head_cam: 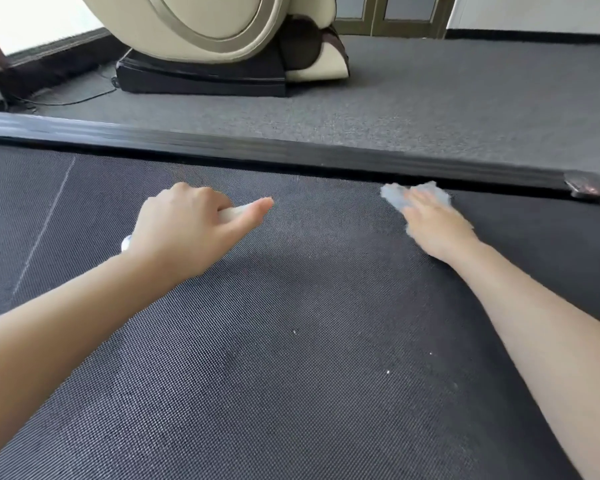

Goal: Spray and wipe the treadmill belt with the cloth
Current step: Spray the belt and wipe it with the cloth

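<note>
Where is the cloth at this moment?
Head view, right side: the cloth lies on the treadmill belt under the right hand, beside the black side rail.

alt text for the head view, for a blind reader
The right hand presses a pale blue cloth on the dark treadmill belt by its far rail; the left hand grips a white spray bottle. A cream massage chair stands on grey carpet behind.

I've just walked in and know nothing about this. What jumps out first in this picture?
A dark woven treadmill belt fills the lower frame. On it the right hand presses a pale blue cloth beside the black side rail, while the left hand grips a white bottle. Beyond, on grey carpet, stands a cream massage chair.
</note>
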Tool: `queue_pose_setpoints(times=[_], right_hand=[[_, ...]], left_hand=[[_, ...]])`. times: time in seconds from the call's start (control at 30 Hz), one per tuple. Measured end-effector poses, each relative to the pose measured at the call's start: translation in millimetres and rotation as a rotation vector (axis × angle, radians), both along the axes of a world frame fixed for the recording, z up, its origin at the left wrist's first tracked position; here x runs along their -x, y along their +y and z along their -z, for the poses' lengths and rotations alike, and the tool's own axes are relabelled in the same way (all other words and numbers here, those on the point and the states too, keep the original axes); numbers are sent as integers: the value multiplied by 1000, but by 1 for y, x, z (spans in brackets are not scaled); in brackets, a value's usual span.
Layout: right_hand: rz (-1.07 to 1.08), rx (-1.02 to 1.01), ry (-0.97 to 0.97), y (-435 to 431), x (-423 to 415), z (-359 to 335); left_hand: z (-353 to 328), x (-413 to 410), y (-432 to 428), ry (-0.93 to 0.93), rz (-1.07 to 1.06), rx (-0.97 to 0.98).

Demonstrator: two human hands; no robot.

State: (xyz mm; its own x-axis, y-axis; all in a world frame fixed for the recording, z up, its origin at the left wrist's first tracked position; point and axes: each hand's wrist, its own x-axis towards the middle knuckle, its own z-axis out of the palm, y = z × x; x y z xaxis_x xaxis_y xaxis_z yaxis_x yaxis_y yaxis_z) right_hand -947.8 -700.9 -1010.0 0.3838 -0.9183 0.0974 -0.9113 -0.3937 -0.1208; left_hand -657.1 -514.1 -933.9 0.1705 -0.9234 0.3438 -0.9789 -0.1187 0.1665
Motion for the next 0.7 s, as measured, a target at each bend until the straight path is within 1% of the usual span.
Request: queue_pose_setpoints(times=[0.07,0.1,0.17,0.23,0.3,0.4,0.43,0.47,0.5,0.6,0.63,0.7], right_hand=[[162,-64,2,6,32,1],[202,-75,18,3,34,4],[192,-74,80,-1,23,1],[145,-62,97,1,1,-6],[1,-41,88,16,-31,-18],[-403,-39,1,74,-102,-32],[-551,4,-16,98,-124,-28],[-674,55,-3,124,-142,-24],[-749,61,-20,148,-153,-18],[-771,-40,-108,181,-143,-4],[-752,-7,-131,175,-130,-5],[-681,149,-109,141,-96,-8]], left_hand=[[-1,2,5,-7,11,2],[-1,3,9,-9,16,1],[0,5,16,0,26,1],[-2,5,23,7,28,-4],[-5,7,30,9,33,-8],[-10,8,37,11,32,2],[-12,8,39,15,23,10],[-14,8,41,20,19,18],[-15,9,43,25,22,25],[-15,8,47,30,28,31],[-15,9,48,31,20,26],[-14,12,49,26,12,19]])
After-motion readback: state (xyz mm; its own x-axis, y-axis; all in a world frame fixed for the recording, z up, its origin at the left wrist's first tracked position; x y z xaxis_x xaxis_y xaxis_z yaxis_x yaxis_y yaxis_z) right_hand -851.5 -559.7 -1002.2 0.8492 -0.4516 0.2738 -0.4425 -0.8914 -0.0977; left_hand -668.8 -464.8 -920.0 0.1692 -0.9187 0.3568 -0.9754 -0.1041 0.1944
